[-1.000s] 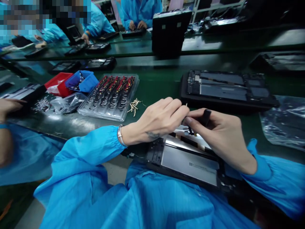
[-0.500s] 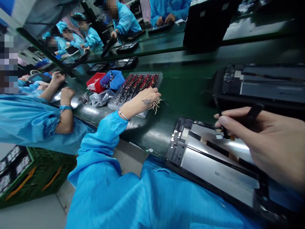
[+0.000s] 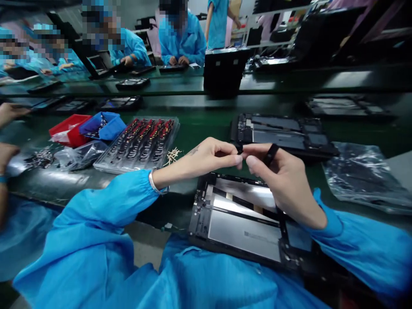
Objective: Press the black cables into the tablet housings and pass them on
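Observation:
My left hand and my right hand meet fingertip to fingertip, both closed in a pinch. Between them is a small dark part, mostly covered by the fingers, so its exact kind cannot be made out. A black band wraps a finger of the right hand. Below both hands, an opened tablet-like device with silver panels and black strips lies partly over my lap at the table edge. Left of my left hand are a pile of short pale strips and a clear tray of small red-and-black parts.
Behind my hands lies another opened device, with a clear plastic bag to its right. A red bin and a blue bin stand left. A co-worker's hand is at the far left; others sit across the line.
My left hand has left the pale strips beside the tray and come right to meet my right hand. The view has turned to the right. Both hands now pinch at the small part.

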Tool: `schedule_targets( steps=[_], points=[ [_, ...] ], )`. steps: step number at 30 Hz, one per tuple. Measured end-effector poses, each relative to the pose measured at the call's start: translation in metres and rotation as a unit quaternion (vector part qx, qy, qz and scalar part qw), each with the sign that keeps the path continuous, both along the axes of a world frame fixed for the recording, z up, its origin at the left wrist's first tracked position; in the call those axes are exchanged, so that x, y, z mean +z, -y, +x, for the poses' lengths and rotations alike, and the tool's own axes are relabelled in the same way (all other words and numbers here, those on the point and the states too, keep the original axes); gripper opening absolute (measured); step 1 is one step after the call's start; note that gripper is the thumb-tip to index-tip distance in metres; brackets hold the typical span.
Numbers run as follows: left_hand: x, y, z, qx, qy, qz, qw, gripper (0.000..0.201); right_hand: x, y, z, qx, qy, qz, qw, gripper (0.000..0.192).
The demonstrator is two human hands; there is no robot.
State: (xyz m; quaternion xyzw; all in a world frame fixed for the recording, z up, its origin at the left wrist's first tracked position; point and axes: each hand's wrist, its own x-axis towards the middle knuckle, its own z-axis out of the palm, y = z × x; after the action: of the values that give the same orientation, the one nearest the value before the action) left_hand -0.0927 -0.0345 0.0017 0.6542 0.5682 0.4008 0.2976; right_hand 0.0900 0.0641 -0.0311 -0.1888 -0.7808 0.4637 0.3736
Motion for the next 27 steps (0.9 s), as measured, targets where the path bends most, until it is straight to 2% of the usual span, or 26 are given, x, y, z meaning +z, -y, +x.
schedule_targets(
  steps=[4,6,7,10,11,12,14,16,18,25,27],
  points=[
    [0.007,-0.002,-0.007,-0.05,-0.149,-0.028,0.987,0.025,0.008,-0.002,0.001,0.028,0.004,0.034,0.999,0.005],
    [0.008,-0.002,-0.008,-0.066,-0.201,-0.019,0.977,0.02,0.009,-0.002,0.001,0.024,0.005,0.027,0.999,0.006],
    [0.008,-0.001,-0.008,-0.072,-0.217,0.0,0.973,0.019,0.009,-0.001,0.0,0.022,0.005,0.014,1.0,0.006],
    [0.004,0.003,-0.005,-0.029,-0.259,0.133,0.956,0.047,0.01,-0.001,0.0,0.027,0.003,-0.048,0.998,0.006],
    [0.003,0.004,-0.003,-0.001,-0.287,0.195,0.938,0.048,0.01,-0.001,0.0,0.035,-0.002,-0.075,0.997,0.008],
    [0.001,0.005,0.0,0.028,-0.326,0.255,0.91,0.039,0.01,0.0,0.001,0.044,-0.008,-0.1,0.994,0.01],
    [-0.001,0.007,0.007,0.068,-0.419,0.345,0.837,0.017,0.011,0.001,0.002,0.06,-0.019,-0.139,0.988,0.014],
    [-0.001,0.008,0.013,0.086,-0.492,0.392,0.773,0.01,0.012,0.003,0.003,0.064,-0.021,-0.154,0.986,0.016],
    [-0.001,0.009,0.016,0.098,-0.53,0.402,0.74,0.012,0.012,0.005,0.004,0.058,-0.023,-0.153,0.986,0.016],
    [-0.002,0.006,0.018,0.1,-0.558,0.405,0.717,0.019,0.012,0.006,0.004,0.061,-0.023,-0.131,0.989,0.018],
    [0.002,0.01,0.024,0.097,-0.57,0.387,0.718,0.027,0.01,0.006,0.011,0.06,0.001,-0.107,0.992,0.016]
  ],
)
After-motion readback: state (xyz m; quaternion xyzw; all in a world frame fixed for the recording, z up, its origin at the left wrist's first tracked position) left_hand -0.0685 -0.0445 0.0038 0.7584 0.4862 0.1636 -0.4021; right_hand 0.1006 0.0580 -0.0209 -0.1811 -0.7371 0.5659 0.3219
